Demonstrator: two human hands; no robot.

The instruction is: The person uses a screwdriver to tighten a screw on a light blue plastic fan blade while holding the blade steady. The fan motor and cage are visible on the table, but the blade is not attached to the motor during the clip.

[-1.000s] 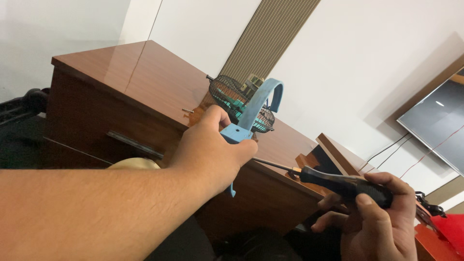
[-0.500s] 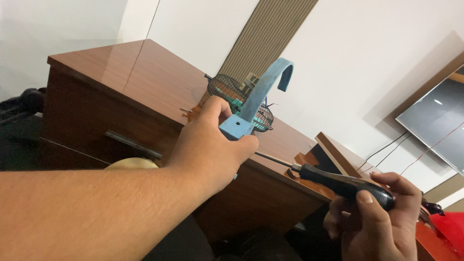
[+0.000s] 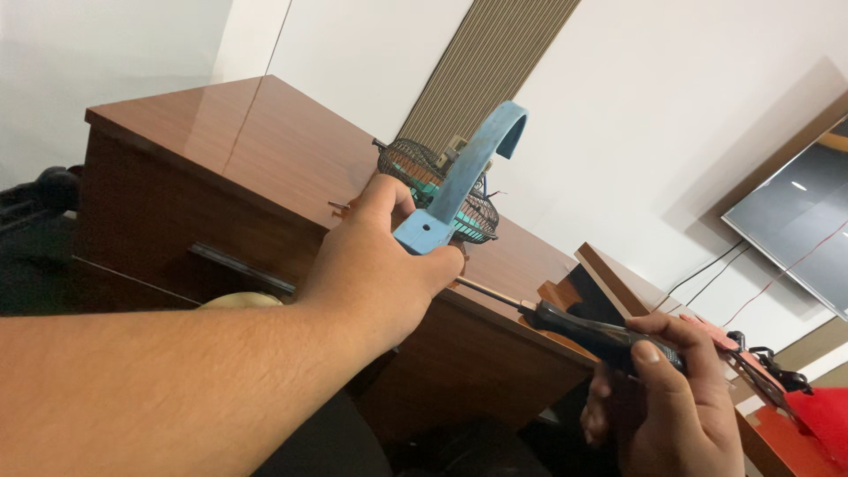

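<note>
Fingers (image 3: 415,265) clenched around blue bracket (image 3: 459,181)

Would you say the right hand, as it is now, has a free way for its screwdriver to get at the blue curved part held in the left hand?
Probably yes. The right hand holds the screwdriver with its shaft running straight to the base of the blue curved part, gripped in the left hand. Nothing lies between them; the tip itself is hidden behind the fingers.

Looks like home living room or home office: glossy brown wooden counter (image 3: 265,150) with drawer handle (image 3: 238,256) on front, plain white walls (image 3: 671,106), ribbed beige wall panel (image 3: 495,62) behind counter's far edge, wall-mounted flat screen (image 3: 799,230) at right with loose cables (image 3: 707,283) trailing beneath it
</note>
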